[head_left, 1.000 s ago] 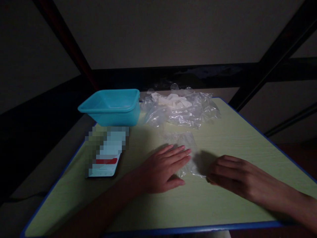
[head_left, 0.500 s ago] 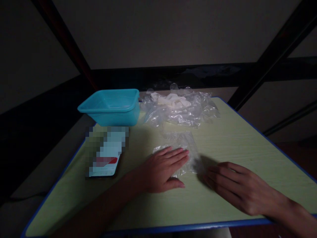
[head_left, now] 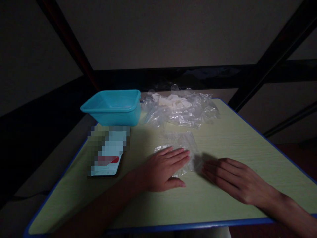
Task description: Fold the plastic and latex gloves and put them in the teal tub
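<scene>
A thin clear plastic bag (head_left: 193, 142) lies flat on the table, its edges faintly wrinkled. My left hand (head_left: 165, 168) rests palm down across it, fingers stretched out and thumb apart, covering the bag's lower left part. Just off the bag's lower right edge is my right hand (head_left: 235, 180), back upward, with its fingers extended and close together. Its fingertips are at or very near that edge; whether they touch it is unclear. The right thumb is hidden beneath the hand.
A turquoise plastic basin (head_left: 115, 117) stands at the table's back left. Before it lies a phone (head_left: 109, 168) with a lit, partly blurred screen. Crumpled clear plastic (head_left: 185, 117) with white material (head_left: 173, 100) sits at the back. Blue edging borders the pale table (head_left: 237, 138).
My right hand has shifted slightly up and left toward the bag's edge, and its fingers have straightened. My left hand stays flat on the bag. The view has moved a little.
</scene>
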{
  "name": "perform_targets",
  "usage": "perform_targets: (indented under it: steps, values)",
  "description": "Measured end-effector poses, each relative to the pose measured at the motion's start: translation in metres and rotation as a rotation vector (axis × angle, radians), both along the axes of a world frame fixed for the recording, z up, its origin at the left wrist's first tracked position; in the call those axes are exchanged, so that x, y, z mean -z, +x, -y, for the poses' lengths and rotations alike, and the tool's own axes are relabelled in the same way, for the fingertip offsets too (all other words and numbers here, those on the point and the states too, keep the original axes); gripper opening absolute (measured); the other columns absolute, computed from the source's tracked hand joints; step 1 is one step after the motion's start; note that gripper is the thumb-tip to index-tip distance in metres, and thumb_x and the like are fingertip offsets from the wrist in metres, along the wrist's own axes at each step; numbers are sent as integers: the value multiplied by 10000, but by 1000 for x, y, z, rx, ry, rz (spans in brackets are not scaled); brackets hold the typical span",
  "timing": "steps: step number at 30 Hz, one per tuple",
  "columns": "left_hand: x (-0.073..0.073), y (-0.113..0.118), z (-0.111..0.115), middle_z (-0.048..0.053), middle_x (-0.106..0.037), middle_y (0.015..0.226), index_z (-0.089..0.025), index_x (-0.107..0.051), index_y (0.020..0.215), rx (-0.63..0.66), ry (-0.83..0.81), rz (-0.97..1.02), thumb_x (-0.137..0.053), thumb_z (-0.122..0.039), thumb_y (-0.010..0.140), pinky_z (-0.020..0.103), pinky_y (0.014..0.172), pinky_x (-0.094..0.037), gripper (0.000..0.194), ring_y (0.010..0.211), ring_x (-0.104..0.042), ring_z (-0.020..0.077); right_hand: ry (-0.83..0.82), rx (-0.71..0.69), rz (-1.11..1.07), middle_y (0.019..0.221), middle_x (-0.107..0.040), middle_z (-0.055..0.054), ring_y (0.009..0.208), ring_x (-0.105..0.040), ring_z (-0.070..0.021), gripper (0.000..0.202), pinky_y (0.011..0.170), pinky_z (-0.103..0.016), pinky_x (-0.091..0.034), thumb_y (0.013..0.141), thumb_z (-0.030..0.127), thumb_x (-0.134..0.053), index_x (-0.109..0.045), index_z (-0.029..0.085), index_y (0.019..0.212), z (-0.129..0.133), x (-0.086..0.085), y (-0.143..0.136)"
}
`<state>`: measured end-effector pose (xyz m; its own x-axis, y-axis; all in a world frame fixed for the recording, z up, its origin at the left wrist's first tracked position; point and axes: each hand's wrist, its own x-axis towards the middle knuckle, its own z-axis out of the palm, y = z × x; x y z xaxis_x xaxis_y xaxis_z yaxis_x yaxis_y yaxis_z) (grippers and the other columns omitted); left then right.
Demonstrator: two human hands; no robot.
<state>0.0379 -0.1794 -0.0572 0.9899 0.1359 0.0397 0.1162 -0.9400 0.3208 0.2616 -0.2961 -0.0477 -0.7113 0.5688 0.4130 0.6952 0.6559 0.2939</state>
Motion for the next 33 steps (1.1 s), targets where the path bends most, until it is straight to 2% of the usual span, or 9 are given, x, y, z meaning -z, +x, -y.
perform_targets:
  steps: [4,11,18,20,22,26,29,33]
  values:
    - [0,-1,0,105,-213,1474,-111,-261,1381,4,20,-14,-446,-492,860,383,1117,-121,671,1370,-158,197,9,-30,14,926,-709,-86,873,-631,-156,334,702,-276,-525,931,93,-304,-632,108,994,-12,-3,-1]
    - [-1,-1,1,115,-216,1473,-94,-278,1374,-2,18,-16,-436,-497,864,385,1119,-117,670,1369,-160,208,-107,-37,-80,1075,-671,-125,1072,-580,-190,326,853,-311,-535,934,120,-321,-604,53,1081,-22,7,-3]
    - [-7,-6,-6,142,-245,1458,-91,-262,1377,11,-9,81,-517,-481,821,409,1110,-167,725,1364,-180,210,-162,-18,-145,1034,-687,-124,1019,-617,-174,348,849,-312,-545,946,152,-293,-620,79,1040,-23,9,-1]
    - [-11,-10,-11,161,-292,1437,-73,-310,1354,13,-20,137,-521,-480,813,405,1099,-209,708,1348,-233,216,-181,-9,-188,1030,-687,-128,1002,-625,-170,338,853,-307,-543,947,168,-303,-620,83,1027,-23,9,0]
    - [-13,-13,-14,181,-399,1378,-49,-398,1297,4,-13,209,-514,-487,806,377,1068,-292,668,1299,-345,223,-199,-5,-229,1030,-688,-124,987,-632,-170,315,852,-310,-545,943,172,-323,-618,93,1021,-23,10,0]
    - [-10,-20,-12,185,-585,1201,-55,-537,1152,-45,116,302,-548,-516,749,384,946,-443,613,1123,-548,262,-212,4,-287,1006,-696,-115,964,-641,-173,270,835,-320,-555,932,166,-358,-609,103,1008,-22,10,0]
    - [-4,-26,-3,174,-644,1107,-74,-570,1082,-72,243,346,-565,-515,715,406,881,-492,573,1033,-605,276,-205,4,-321,974,-703,-105,937,-650,-171,251,819,-319,-560,924,159,-373,-608,111,999,-22,10,-1]
    - [1,-29,9,171,-677,1026,-74,-572,1052,-163,321,463,-567,-453,704,369,826,-532,515,962,-642,253,-202,21,-351,867,-714,-106,843,-670,-181,228,727,-312,-578,907,144,-400,-612,104,983,-22,10,-2]
